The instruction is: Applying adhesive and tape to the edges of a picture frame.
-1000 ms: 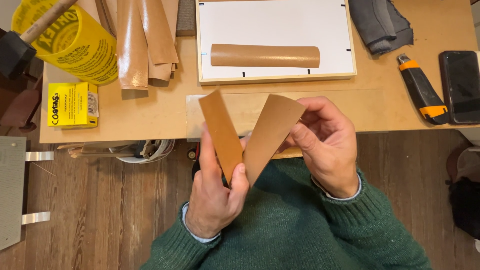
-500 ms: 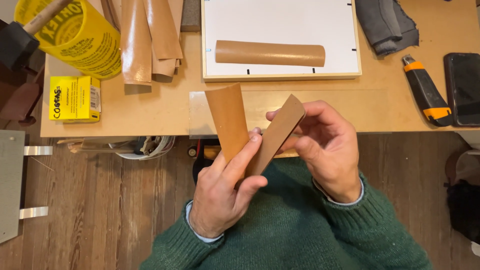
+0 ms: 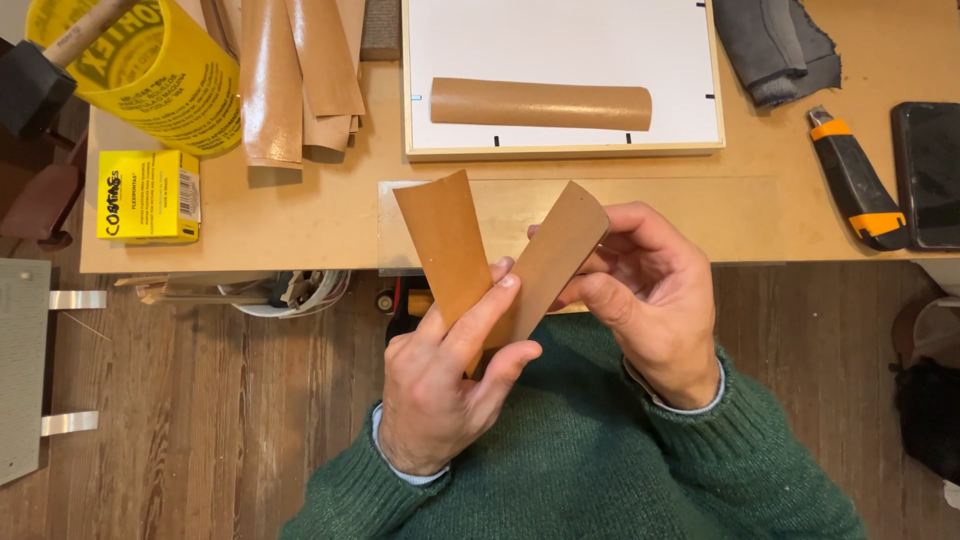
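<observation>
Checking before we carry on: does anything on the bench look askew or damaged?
Nothing looks damaged. The brown strip is bent into a V between left hand and right hand. The loose brown sheets lie in an untidy, curling pile.

Below the white board (image 3: 560,40), the left hand (image 3: 440,385) and right hand (image 3: 650,300) pinch a folded brown strip (image 3: 495,255) at the counter (image 3: 300,225) edge

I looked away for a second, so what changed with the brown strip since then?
The two ends of the bent brown strip have drawn closer, the V narrowing. The left hand and right hand keep their grip on it. The rolled sheet and utility knife lie unmoved.
</observation>
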